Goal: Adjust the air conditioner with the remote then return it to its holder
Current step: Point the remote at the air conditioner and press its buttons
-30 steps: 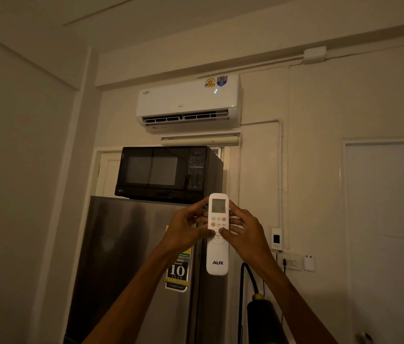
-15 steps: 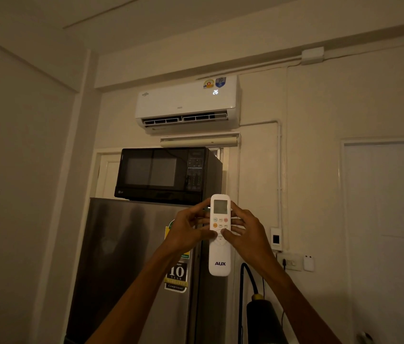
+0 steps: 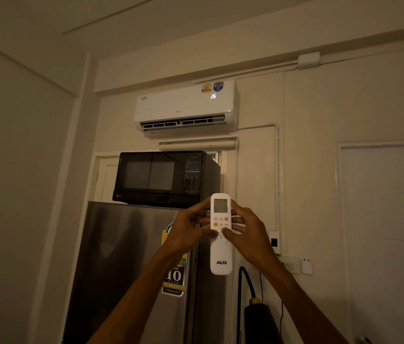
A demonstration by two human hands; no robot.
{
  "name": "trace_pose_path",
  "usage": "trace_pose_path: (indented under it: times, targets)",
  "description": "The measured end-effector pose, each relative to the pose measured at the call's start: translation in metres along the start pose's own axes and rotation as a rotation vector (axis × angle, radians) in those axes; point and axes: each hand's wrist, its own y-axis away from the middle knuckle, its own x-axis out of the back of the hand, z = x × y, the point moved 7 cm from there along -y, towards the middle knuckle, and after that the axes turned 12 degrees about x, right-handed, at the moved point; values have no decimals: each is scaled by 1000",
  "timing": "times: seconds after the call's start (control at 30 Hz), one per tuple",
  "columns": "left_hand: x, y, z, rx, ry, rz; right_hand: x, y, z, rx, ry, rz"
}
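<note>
A white AUX remote is held upright in front of me, screen at the top, pointed up toward the white wall air conditioner. The unit's display shows 26 and its louvre is open. My left hand grips the remote's left side. My right hand grips its right side, and both thumbs rest on the round button pad in the middle. A small white holder-like box hangs on the wall at the lower right.
A black microwave sits on a steel fridge directly behind the hands. A black cylinder with a hose stands below the right arm. Wall sockets and a white door lie to the right.
The air conditioner's display went from a partly lit 2 to a full 26. The remote and both hands drifted slightly down and right; the grip is unchanged.
</note>
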Motion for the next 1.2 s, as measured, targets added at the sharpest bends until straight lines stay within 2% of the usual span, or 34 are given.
trace_pose_path:
  times: [0.6,1.2]
  targets:
    - [7,-18,41,-65,57,-16,23,-33,-22,78,17,51]
    - [-8,-42,33,-65,28,1,33,-42,1,65,12,66]
